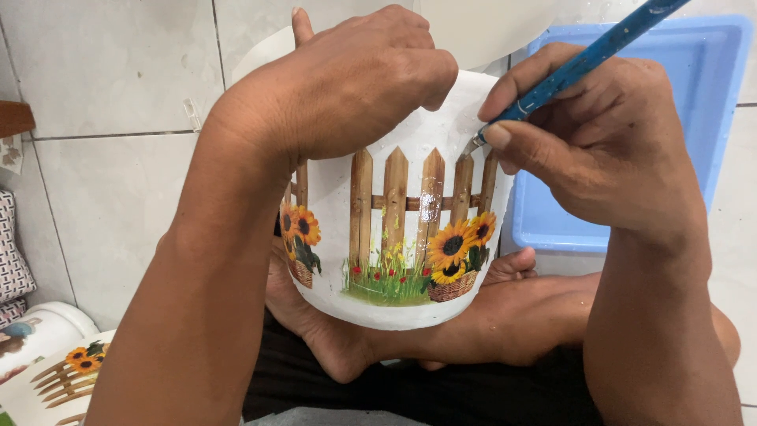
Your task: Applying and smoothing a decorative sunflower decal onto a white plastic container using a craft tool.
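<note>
Nearest the lens, the left forearm rises from the bottom edge to the left hand (355, 83), which drapes over the top of a white flowerpot (402, 229), fingers curled down and clamped on its upper wall, thumb hidden behind. At the far left lie a patterned cloth (12, 252) and, in the bottom corner, another white pot (55, 371) bearing the same fence and sunflower picture, well apart from the hands.

Held over the person's crossed bare feet (339, 339), the flowerpot is tipped so its side faces up, showing a brown picket fence, sunflowers in baskets and a strip of grass with red flowers. A wet sheen shows on one fence board.

To the right, the right hand (599, 150) pinches a blue-handled brush (583, 59) between thumb and forefinger, the other fingers folded under; its bristle tip touches the pot just above the right end of the fence. Behind that hand a blue plastic tray (710, 102) sits on the tiled floor (110, 102).

As a judgement: the pot rests on nothing firm, so a slackened left-hand grip could let it roll off the feet onto the tiles. The coating looks wet, so a left fingertip sliding down could smear it, and heavy brush pressure could wrinkle or tear the picture's edge.
</note>
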